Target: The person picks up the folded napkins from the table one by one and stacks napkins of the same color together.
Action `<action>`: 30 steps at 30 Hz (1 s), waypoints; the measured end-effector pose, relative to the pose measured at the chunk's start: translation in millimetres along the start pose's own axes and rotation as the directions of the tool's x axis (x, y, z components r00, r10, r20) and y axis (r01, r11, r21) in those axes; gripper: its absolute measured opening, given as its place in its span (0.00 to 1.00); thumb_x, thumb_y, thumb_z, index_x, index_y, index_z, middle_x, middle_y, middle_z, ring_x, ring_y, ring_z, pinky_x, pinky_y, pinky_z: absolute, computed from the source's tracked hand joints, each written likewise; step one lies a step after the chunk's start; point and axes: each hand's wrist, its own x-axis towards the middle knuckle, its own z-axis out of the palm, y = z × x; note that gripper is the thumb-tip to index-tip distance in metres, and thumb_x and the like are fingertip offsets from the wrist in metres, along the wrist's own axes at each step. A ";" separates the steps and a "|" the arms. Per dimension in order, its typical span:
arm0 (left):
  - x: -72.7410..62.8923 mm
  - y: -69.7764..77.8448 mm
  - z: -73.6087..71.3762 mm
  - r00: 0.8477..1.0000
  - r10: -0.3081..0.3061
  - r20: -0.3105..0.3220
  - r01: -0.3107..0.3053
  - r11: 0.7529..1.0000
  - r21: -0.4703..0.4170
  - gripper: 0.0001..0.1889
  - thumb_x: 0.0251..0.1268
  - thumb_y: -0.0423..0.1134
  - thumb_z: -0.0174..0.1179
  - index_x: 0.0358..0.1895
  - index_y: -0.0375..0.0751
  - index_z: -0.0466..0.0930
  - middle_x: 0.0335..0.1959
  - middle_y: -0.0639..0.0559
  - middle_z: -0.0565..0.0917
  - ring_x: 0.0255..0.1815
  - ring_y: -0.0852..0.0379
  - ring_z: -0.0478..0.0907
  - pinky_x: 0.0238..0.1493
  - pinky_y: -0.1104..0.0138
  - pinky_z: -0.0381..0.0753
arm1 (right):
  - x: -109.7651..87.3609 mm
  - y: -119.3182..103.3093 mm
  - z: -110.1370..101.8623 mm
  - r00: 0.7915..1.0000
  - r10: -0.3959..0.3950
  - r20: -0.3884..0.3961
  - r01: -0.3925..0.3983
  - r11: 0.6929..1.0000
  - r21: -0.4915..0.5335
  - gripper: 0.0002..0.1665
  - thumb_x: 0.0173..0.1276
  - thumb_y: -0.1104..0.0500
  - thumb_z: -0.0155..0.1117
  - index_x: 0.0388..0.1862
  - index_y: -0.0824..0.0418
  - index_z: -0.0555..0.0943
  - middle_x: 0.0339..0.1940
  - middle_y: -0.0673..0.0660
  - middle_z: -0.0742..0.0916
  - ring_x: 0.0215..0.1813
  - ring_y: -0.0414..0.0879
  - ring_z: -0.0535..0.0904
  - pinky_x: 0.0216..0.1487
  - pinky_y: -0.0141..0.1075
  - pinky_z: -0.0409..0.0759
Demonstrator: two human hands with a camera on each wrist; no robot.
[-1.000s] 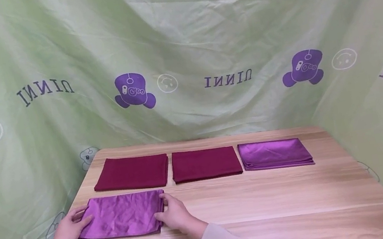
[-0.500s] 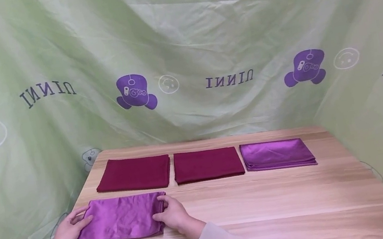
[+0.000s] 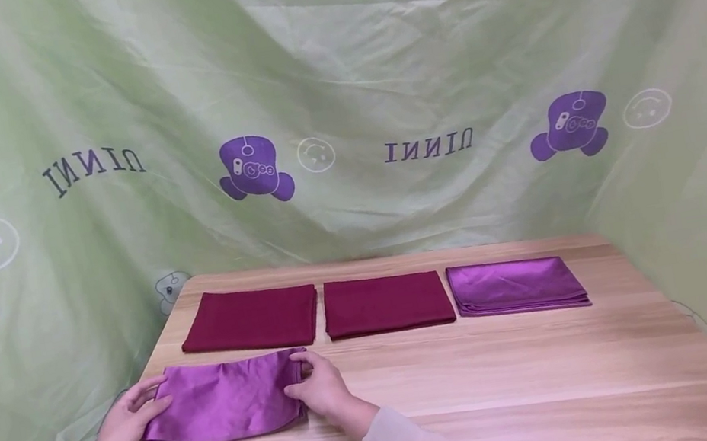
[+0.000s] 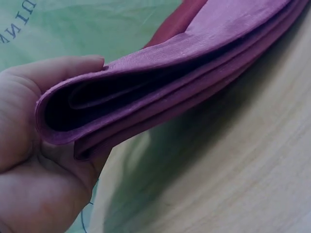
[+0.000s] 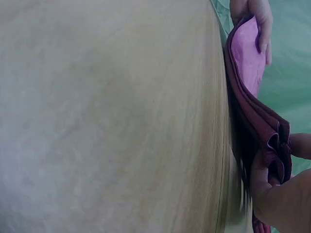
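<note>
A folded purple satin cloth [image 3: 229,402] spans between my two hands at the front left of the table, its middle sagging a little. My left hand [image 3: 124,426] grips its left end; in the left wrist view the thumb lies on the folded layers [image 4: 160,92], with fingers beneath, and a shadow falls under them. At the opposite end my right hand [image 3: 324,385] pinches the stacked edge. The right wrist view shows that right hand [image 5: 284,194] squeezing the bunched layers between thumb and fingers, with the left hand at the far end.
Behind the held cloth lie two folded dark red cloths, one on the left [image 3: 250,320] and one in the middle [image 3: 387,303]. Another folded purple cloth [image 3: 516,285] lies to their right. Green printed fabric [image 3: 351,205] hangs around the wooden table [image 3: 524,378].
The held purple cloth has gone from lying fairly flat to sagging between my hands, its ends slightly raised. The head view has shifted a little. The other cloths stay in place.
</note>
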 end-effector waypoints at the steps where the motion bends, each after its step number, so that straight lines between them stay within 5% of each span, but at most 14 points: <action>1: 0.4 2.2 1.4 1.000 0.008 0.000 -0.008 1.000 -0.004 0.18 0.66 0.28 0.60 0.58 0.43 0.79 0.44 0.72 0.80 0.45 0.73 0.74 0.43 0.79 0.73 | 0.4 -0.1 -2.1 1.000 0.007 0.001 -0.007 1.000 0.003 0.31 0.49 0.74 0.74 0.55 0.63 0.80 0.36 0.51 0.82 0.36 0.40 0.78 0.36 0.31 0.80; 10: 5.0 20.8 12.0 0.997 0.073 0.013 -0.073 0.997 0.027 0.17 0.65 0.26 0.61 0.56 0.41 0.80 0.44 0.68 0.79 0.46 0.70 0.73 0.44 0.79 0.73 | 8.2 -7.2 -25.0 0.997 0.040 0.068 -0.048 0.993 0.107 0.31 0.51 0.77 0.70 0.57 0.67 0.78 0.40 0.55 0.81 0.42 0.44 0.79 0.39 0.35 0.82; 20: 11.1 33.0 28.4 0.993 0.114 0.024 -0.111 0.989 -0.101 0.19 0.64 0.22 0.59 0.56 0.42 0.80 0.46 0.65 0.79 0.45 0.68 0.75 0.44 0.78 0.75 | 15.2 -20.4 -49.2 0.997 -0.008 0.075 -0.004 0.986 0.168 0.31 0.52 0.78 0.69 0.59 0.70 0.77 0.44 0.60 0.82 0.37 0.44 0.80 0.38 0.35 0.83; 30: 18.7 44.4 55.9 0.989 0.148 0.003 -0.146 0.983 -0.115 0.19 0.63 0.22 0.60 0.55 0.43 0.80 0.45 0.62 0.78 0.43 0.67 0.77 0.43 0.77 0.76 | 22.1 -21.6 -76.0 0.998 -0.018 0.058 0.008 0.985 0.174 0.33 0.52 0.79 0.69 0.60 0.72 0.76 0.45 0.65 0.83 0.40 0.47 0.80 0.39 0.40 0.84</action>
